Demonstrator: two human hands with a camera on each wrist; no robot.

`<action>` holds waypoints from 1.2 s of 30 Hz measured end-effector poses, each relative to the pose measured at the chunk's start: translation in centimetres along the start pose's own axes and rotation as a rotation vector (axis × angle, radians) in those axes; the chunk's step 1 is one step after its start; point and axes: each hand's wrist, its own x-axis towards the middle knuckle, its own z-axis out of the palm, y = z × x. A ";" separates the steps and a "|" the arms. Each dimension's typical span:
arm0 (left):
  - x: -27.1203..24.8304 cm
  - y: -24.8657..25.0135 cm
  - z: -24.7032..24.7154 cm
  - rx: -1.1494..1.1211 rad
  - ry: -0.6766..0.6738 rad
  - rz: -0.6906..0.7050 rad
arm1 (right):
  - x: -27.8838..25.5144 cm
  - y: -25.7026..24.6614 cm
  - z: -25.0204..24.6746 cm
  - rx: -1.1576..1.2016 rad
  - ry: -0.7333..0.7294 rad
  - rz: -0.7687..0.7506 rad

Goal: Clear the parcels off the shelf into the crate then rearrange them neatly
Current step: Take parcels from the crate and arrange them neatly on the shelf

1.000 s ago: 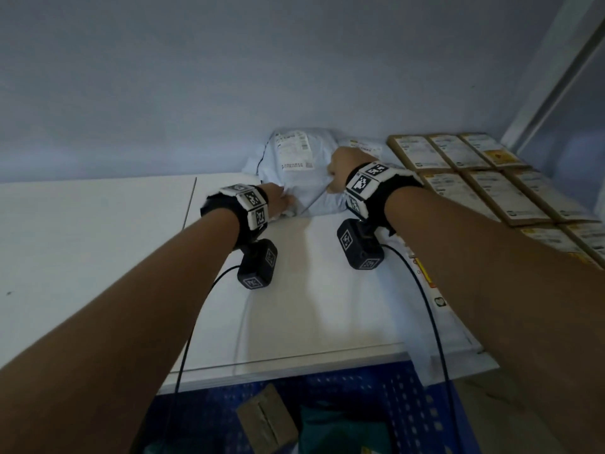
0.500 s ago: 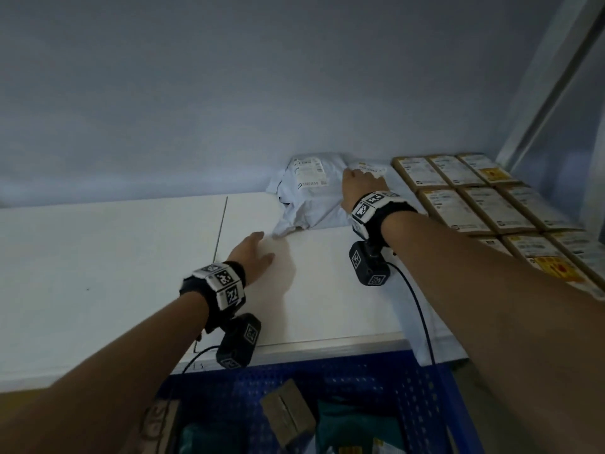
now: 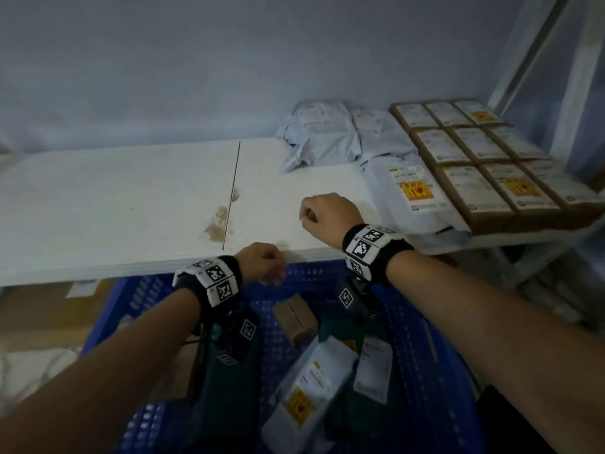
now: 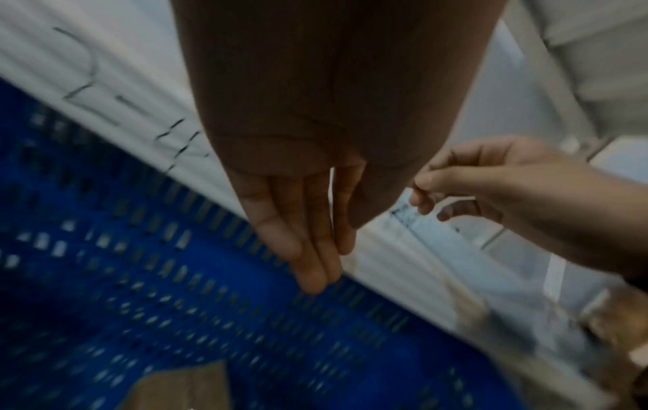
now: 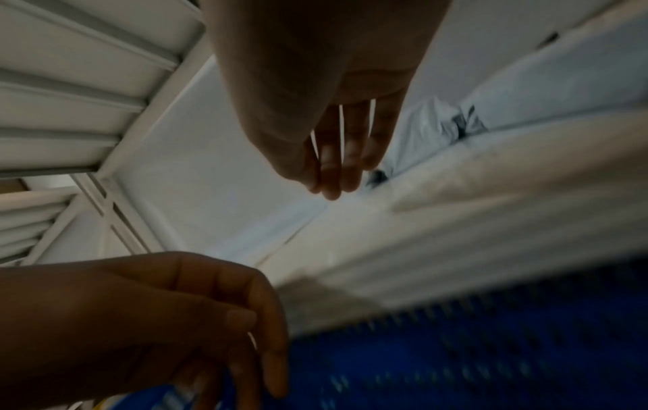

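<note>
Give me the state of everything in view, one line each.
left hand: empty, fingers relaxed, over the crate's far edge.
right hand: empty, loosely curled, above the shelf.
shelf: stained near its seam, still holding parcels at the right.
grey mailer bags: crumpled, on the shelf.
brown boxes: flat in neat rows.
blue crate: partly filled with jumbled parcels.

On the white shelf (image 3: 131, 198) grey mailer bags (image 3: 322, 136) lie beside rows of brown boxes (image 3: 471, 158); the right hand (image 3: 327, 216) hangs loosely curled above the shelf; the left hand (image 3: 262, 262) is at its front edge, over the blue crate (image 3: 435, 322) holding parcels (image 3: 311, 385).
</note>
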 end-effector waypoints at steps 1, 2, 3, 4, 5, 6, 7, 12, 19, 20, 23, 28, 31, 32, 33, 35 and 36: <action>-0.3 -1.0 1.2 0.045 -0.051 -0.040 | -1.3 -0.3 1.2 0.028 -0.040 -0.005; -0.5 -1.8 2.3 0.099 -0.097 -0.076 | -2.6 -0.4 2.5 0.052 -0.077 -0.018; -0.5 -2.8 3.3 0.154 -0.128 -0.106 | -3.8 -0.4 3.8 0.061 -0.114 -0.032; -0.6 -3.9 4.3 0.207 -0.152 -0.136 | -4.8 -0.4 5.0 0.052 -0.159 -0.034; -0.7 -4.8 5.3 0.243 -0.172 -0.167 | -5.7 -0.1 6.3 0.032 -0.210 -0.018; -0.8 -5.5 6.2 0.278 -0.185 -0.186 | -6.6 0.3 7.5 0.016 -0.269 0.020; -0.8 -6.4 7.2 0.298 -0.192 -0.221 | -7.2 0.9 8.7 0.017 -0.326 0.071; -0.4 -8.5 11.6 0.424 -0.328 -0.362 | -9.5 4.7 13.7 0.098 -0.567 0.362; 11.9 -26.9 20.5 0.635 -0.360 -0.386 | -13.8 7.3 21.0 0.229 -0.815 0.666; 11.0 -26.8 21.2 0.585 -0.362 -0.416 | -14.2 6.9 21.0 0.223 -0.825 0.647; 4.3 -18.7 20.1 0.555 -0.449 -0.359 | -14.7 6.7 21.4 0.227 -0.846 0.544; 3.7 -19.7 19.6 0.407 -0.353 -0.365 | -13.4 5.5 21.1 0.485 -0.769 0.430; 5.4 -24.0 18.3 0.402 -0.422 -0.315 | -11.7 3.7 20.4 0.594 -0.733 0.335; 4.3 -22.7 16.9 0.334 -0.405 -0.299 | -11.3 3.2 20.2 0.626 -0.711 0.323; 2.4 -20.3 15.1 0.254 -0.403 -0.318 | -11.0 2.7 20.3 0.670 -0.671 0.347; 0.6 -17.8 12.0 0.144 -0.400 -0.363 | -10.3 2.3 20.5 0.724 -0.575 0.427; 0.5 -18.5 10.9 0.126 -0.382 -0.389 | -10.1 2.3 20.8 0.694 -0.547 0.447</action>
